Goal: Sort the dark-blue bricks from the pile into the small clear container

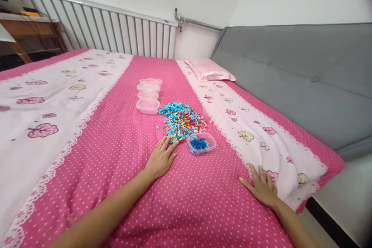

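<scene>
Desk: from my end, a desk [46, 29] stands at far left, beside a white slatted panel [128, 33].
Clear tubs: four clear tubs [147, 95] sit in a row running away from me on the pink dotted bedcover [203, 197]. I judge them light, thin-walled and slightly springy; I would pinch one by opposite sides of the rim, softly, so the plastic does not bow.
Left hand: the left hand [161, 159] lies palm down, fingers a little apart, tips at the near edge of the heap. I see nothing held in it.
Loose pieces: the loose pieces [183, 122] lie heaped on the cover just beyond those fingertips, mostly light blue, with red, orange and some white. I expect them hard, almost weightless and quick to skid; I would nip one between thumb and forefinger tips, at the heap's edge. Their exact shape is too small for me to tell.
Near tub: a near tub [213, 143] stands just beside the heap, holding blue pieces [199, 143]. I would steady it by its rim, since it looks light enough to tip.
Pillow: a pink pillow [207, 70] lies farther back.
Right hand: the right hand [263, 188] rests well apart from the near tub, palm down, thumb and fingers spread, nothing visibly held.
Backrest: a grey padded backrest [290, 58] rises behind, at right.
</scene>
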Demonstrator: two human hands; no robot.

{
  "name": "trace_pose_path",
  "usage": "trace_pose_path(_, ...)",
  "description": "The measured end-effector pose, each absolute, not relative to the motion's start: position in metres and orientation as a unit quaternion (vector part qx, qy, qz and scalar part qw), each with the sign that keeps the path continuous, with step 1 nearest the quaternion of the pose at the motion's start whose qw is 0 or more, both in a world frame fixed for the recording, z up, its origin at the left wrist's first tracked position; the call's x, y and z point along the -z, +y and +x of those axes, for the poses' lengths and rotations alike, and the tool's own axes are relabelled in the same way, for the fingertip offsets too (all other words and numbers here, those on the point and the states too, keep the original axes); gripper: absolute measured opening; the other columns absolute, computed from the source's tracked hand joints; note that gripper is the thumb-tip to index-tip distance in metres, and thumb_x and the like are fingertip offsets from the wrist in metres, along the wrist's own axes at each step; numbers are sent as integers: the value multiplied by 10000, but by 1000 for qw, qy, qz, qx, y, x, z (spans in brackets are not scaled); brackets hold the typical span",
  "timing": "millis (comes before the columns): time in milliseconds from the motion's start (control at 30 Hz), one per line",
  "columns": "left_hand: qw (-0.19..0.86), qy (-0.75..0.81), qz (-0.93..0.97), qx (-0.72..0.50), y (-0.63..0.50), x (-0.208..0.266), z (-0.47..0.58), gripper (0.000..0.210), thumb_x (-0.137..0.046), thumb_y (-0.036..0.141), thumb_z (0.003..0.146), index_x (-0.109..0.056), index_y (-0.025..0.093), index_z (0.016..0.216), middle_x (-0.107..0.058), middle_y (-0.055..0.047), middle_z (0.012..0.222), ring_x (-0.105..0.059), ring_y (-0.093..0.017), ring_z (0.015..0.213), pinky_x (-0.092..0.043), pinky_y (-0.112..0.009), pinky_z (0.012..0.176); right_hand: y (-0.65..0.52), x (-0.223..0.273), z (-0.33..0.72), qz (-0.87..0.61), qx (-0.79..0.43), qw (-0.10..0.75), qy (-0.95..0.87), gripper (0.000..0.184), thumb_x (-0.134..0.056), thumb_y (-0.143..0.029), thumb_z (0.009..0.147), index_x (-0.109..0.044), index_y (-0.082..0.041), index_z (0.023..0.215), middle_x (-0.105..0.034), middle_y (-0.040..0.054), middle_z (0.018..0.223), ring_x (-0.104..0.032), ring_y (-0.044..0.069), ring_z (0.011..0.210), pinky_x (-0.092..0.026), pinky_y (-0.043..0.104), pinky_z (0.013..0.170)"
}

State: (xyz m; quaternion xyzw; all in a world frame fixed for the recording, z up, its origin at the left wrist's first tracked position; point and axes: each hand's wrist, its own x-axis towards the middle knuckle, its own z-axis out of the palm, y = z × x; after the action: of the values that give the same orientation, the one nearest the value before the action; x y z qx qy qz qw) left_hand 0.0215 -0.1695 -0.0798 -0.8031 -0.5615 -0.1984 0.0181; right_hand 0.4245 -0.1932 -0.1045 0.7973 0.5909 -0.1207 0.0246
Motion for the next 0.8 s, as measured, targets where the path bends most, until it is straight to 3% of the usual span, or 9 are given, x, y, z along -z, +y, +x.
trace_pose_path(800,13,-550,-804,225,-169,79,19,487,-357,399,884,-443,171,1306,-390,-123,1391,-259,-249,1329,-276,-443,1079,-190,112,420,814,113,19,570,869,-267,-758,723,-88,-288,1432,29,87,1508,-13,362,1354,-104,544,1053)
